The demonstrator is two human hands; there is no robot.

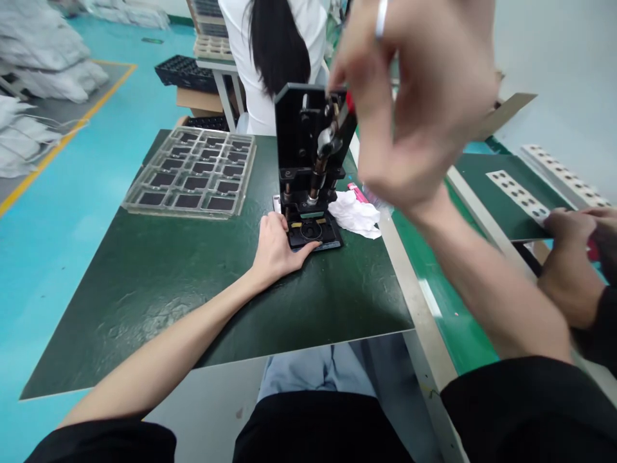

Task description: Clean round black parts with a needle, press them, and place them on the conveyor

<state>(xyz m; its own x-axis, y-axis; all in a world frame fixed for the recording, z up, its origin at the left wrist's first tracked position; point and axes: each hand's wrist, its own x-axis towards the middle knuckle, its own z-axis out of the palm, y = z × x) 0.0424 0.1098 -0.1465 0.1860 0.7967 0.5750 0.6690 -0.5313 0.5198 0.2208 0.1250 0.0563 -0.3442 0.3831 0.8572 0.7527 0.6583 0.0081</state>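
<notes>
A black bench press fixture (308,141) stands on a dark green mat (289,302), with a flat black jig base (318,236) at its foot. My left hand (277,247) lies on the near edge of that base, palm down, holding nothing. My right hand (409,103), blurred and wearing a ring, is raised at the top of the press beside a red-tipped lever (348,106). Its fingers hide part of the mechanism, and I cannot tell whether they grip the lever. A clear plastic tray (130,206) with dark square pieces in its cells lies left of the press.
A white cloth (354,214) and a pink tube (357,191) lie right of the press. To the right, a co-worker's hands (569,244) work at a green board (501,193) holding a perforated white strip (518,196). Another person (241,58) stands beyond the mat.
</notes>
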